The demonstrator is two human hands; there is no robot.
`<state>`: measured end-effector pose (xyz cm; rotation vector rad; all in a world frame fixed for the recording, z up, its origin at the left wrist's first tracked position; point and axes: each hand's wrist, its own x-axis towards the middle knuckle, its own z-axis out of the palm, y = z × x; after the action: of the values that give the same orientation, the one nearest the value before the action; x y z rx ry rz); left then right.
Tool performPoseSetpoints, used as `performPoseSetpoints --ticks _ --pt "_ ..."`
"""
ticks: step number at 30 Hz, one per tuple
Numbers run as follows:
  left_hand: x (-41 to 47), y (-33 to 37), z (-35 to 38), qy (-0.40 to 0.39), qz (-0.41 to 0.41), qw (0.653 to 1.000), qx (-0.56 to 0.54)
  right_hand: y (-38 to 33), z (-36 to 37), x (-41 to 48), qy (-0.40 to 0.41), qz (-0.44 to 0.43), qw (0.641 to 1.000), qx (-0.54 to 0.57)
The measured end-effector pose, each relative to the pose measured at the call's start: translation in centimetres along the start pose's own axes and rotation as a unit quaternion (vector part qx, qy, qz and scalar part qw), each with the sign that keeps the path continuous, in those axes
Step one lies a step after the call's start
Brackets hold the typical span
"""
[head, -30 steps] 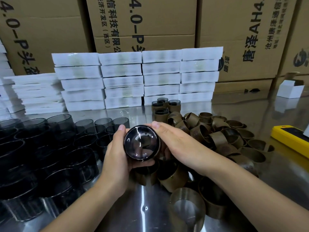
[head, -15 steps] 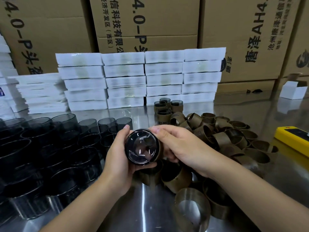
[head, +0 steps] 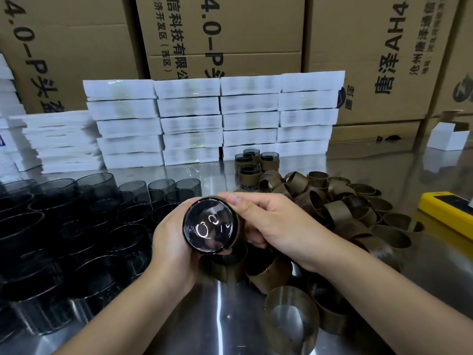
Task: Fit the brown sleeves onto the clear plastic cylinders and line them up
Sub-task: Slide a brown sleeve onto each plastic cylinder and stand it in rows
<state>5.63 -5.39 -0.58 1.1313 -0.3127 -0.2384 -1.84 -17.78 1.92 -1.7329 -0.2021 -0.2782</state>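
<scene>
Left hand (head: 174, 242): cupping the held cylinder (head: 210, 225) from the left and below, fingers curling round its body.
Right hand (head: 276, 226): gripping the same cylinder from the right, thumb pressing on top close to the near rim, fingers wrapping round the far side.
Held cylinder: lying roughly level between both hands, just above the metal table (head: 220, 316), turning its closed glossy end toward the camera and reflecting lights.
Brown sleeve (head: 238, 226): showing only as a narrow brown edge along the cylinder's right side, under the right hand; being covered too much to tell how far on.
Loose sleeves (head: 345, 208): lying heaped on the table, right of the hands and beneath them, some standing, some tipping over.
Bare cylinders (head: 76, 226): standing open end up in crowded rows at the left.
Sleeved cylinders (head: 252, 165): standing in a small cluster behind the heap, each wearing a brown band, just in front of the white boxes (head: 217, 119).
White boxes: sitting in neat stacks along the back of the table.
Cardboard cartons (head: 230, 34): rising behind the boxes, bearing printed lettering.
Yellow device (head: 445, 206): lying at the right edge, well apart from the hands.
</scene>
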Motion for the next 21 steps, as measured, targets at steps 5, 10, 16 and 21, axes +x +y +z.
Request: performPoseSetpoints --ticks 5,10,16,21 --pt "-0.1 -0.2 0.0 0.028 -0.006 0.999 -0.043 0.3 0.0 0.1 -0.006 0.011 0.999 0.041" --pt "0.9 -1.0 0.7 0.031 0.135 0.99 0.028 -1.3 -2.0 0.8 -0.017 -0.002 1.0 0.014" --pt "1.0 -2.5 0.4 -0.047 0.249 0.911 0.325 -3.3 -5.8 5.9 0.165 -0.024 0.975 -0.149" --pt "0.7 -2.7 0.4 -0.107 0.295 0.821 0.477 -1.9 -7.1 10.8 0.156 0.053 0.955 -0.247"
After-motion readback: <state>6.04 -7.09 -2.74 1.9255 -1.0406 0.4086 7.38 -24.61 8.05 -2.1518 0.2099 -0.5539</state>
